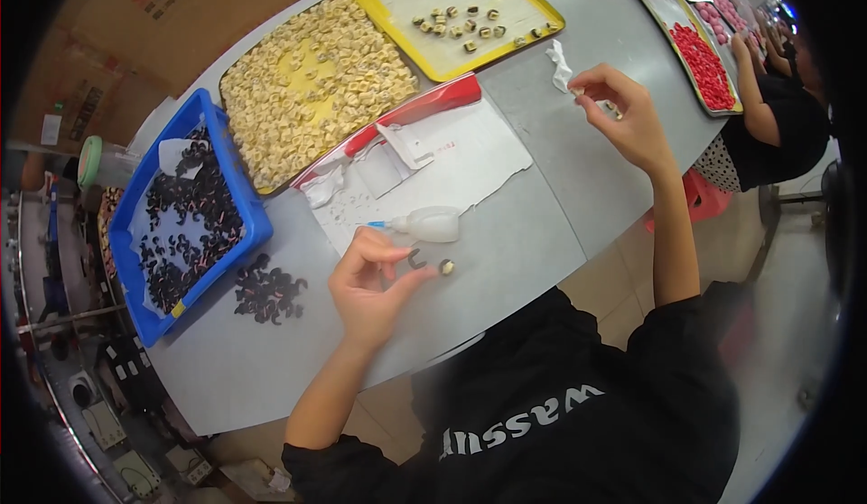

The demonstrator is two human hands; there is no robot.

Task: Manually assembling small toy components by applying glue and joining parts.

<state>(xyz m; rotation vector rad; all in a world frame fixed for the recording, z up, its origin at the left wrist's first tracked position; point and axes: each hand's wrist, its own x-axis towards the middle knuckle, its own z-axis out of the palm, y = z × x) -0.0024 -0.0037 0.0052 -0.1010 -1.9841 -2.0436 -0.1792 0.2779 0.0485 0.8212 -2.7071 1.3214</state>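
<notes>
My left hand is over the near part of the grey table, thumb and forefinger curved round a small black curved piece. Just beyond the thumb tip is a small cream piece with a dark rim; whether it touches the thumb, I cannot tell. Farther right, my right hand is raised with thumb and forefinger pinched together. Something tiny and pale shows at those fingertips, too small to name. A crumpled white tissue lies beside them. Between my hands rests a clear squeeze bottle with a blue needle tip.
A blue tray holds black curved pieces; more form a loose pile beside it. Cream pieces fill one tray; a yellow-rimmed tray has black-and-cream ones. Opened cardboard lies centrally. People sit right, near red pieces.
</notes>
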